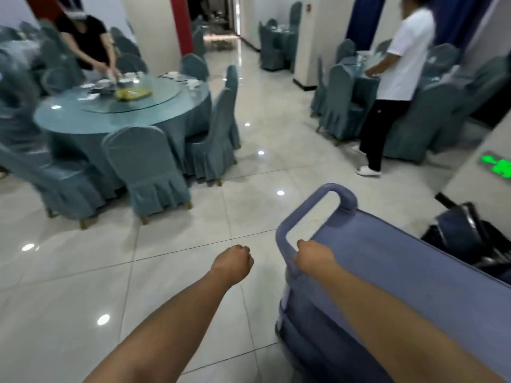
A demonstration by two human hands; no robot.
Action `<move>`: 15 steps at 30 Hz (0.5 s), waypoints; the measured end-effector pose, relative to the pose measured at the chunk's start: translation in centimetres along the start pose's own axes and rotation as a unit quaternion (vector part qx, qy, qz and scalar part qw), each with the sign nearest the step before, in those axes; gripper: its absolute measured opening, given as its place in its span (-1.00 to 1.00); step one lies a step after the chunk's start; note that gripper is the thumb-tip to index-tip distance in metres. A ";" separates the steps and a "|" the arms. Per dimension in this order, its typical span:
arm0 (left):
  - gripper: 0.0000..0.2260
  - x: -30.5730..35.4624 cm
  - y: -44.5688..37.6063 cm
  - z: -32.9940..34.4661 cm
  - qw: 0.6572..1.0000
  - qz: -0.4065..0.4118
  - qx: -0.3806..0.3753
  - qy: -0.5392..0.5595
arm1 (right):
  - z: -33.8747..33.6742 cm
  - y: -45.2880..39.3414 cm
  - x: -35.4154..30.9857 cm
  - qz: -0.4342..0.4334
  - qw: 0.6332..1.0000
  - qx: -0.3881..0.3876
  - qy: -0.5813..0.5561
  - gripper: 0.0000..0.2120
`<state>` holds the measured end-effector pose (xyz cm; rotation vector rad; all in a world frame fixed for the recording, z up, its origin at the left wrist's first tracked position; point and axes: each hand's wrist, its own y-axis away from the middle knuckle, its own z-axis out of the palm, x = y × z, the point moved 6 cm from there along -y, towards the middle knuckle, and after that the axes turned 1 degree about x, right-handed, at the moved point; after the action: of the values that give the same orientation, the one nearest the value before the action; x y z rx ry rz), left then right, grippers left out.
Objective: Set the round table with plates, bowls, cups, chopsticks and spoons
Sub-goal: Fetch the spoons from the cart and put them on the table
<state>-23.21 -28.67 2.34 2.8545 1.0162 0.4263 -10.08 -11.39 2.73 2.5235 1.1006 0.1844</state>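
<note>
One hand, your right, grips the cart handle at its near corner; left fisted, empty. Cart likely rolls easily on tile; push low.

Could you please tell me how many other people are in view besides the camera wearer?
2. A person in a black top bends over the round table at far left; a person in a white shirt stands at the right-hand table. Others may be hidden behind the pillars.
</note>
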 end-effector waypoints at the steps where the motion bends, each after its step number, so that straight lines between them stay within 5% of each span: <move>1: -0.77 1.1 -0.5 0.5 1.000 0.010 -0.008 -0.003 | 0.3 -0.1 1.3 0.010 1.000 -0.007 -0.012 -0.72; 8: -0.73 8.9 -5.7 4.4 0.995 0.066 -0.069 -0.013 | 2.2 -1.3 11.1 0.052 0.994 0.027 -0.088 -0.65; 15: -0.81 12.0 -9.1 7.5 0.993 0.050 -0.109 0.003 | 5.5 -4.9 14.2 0.040 0.996 0.003 -0.083 -0.64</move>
<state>-17.69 -13.87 -3.59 2.7158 0.7763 0.5190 -2.23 0.36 -4.68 2.5382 0.9380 -0.0090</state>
